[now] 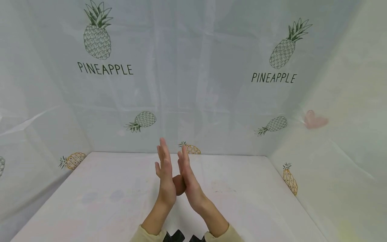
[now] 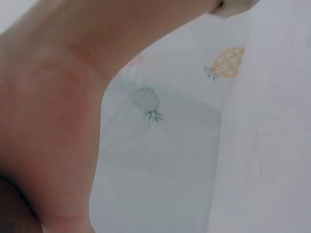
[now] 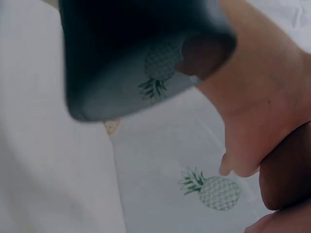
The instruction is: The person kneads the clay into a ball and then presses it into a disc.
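Note:
A smooth, rounded brown lump (image 1: 179,185) is pressed between two facing palms in the head view. My left hand (image 1: 167,181) touches its left side, fingers straight and pointing up. Against its right side lies my right hand (image 1: 192,186), also with straight, upward fingers. The fingertips of the two hands stand apart. In the left wrist view, a dark part of the lump (image 2: 17,211) shows at the lower left corner, beside a palm. The right wrist view has the lump (image 3: 286,170) at the right edge, between the hands. What the lump is made of, I cannot tell.
Below the hands spreads a white tabletop (image 1: 105,201) with faint pinkish and bluish stains. Pale sheeting (image 1: 193,84) printed with pineapples encloses it at the back and sides. A black device (image 3: 141,58) on a wrist blocks the upper right wrist view.

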`<action>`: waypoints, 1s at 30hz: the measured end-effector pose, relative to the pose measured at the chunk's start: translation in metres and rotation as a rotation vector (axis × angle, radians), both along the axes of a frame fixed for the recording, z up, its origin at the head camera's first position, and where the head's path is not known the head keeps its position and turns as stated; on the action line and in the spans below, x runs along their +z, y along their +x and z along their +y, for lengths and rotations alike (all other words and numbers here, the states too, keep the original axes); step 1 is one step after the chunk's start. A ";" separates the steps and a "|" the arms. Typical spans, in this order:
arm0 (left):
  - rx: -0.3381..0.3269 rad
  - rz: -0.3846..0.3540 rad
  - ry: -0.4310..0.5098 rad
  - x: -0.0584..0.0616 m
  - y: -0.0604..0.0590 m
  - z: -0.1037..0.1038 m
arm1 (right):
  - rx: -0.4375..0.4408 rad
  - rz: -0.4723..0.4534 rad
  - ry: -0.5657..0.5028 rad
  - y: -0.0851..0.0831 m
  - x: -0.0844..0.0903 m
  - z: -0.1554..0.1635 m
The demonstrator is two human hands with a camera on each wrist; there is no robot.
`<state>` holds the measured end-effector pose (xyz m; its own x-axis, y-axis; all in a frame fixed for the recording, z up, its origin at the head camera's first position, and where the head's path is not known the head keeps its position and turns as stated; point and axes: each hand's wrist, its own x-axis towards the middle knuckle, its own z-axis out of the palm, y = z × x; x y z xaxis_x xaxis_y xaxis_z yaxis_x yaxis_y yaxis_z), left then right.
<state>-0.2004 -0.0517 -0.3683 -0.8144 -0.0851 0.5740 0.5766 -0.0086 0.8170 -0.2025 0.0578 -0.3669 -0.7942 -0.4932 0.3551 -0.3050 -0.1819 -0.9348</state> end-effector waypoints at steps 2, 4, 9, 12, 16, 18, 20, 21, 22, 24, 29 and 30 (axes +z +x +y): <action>0.015 -0.012 0.005 0.001 -0.002 -0.004 | 0.010 -0.001 0.005 0.003 0.001 -0.002; 0.029 -0.025 0.006 0.001 -0.003 -0.007 | 0.015 0.010 0.008 0.006 0.003 -0.003; 0.089 -0.061 -0.017 -0.001 -0.007 -0.012 | -0.002 0.067 0.036 0.011 0.005 -0.004; 0.112 -0.078 -0.052 -0.004 -0.010 -0.013 | -0.018 0.095 0.039 0.013 0.006 -0.004; 0.099 -0.089 -0.115 -0.007 -0.013 -0.012 | -0.024 0.143 -0.003 0.013 0.008 -0.001; 0.080 -0.099 -0.137 -0.009 -0.015 -0.010 | -0.021 0.160 -0.038 0.012 0.009 0.001; 0.056 -0.108 -0.151 -0.010 -0.016 -0.008 | -0.016 0.166 -0.072 0.011 0.011 0.003; 0.045 -0.112 -0.156 -0.012 -0.017 -0.006 | -0.009 0.165 -0.087 0.011 0.012 0.005; 0.034 -0.114 -0.163 -0.013 -0.016 -0.005 | -0.004 0.164 -0.097 0.010 0.013 0.006; 0.014 -0.113 -0.181 -0.015 -0.015 -0.001 | -0.002 0.162 -0.114 0.008 0.015 0.010; -0.044 -0.088 -0.221 -0.021 -0.010 0.010 | -0.028 0.151 -0.147 0.002 0.017 0.018; -0.057 -0.082 -0.224 -0.021 -0.009 0.012 | -0.037 0.147 -0.153 0.001 0.017 0.020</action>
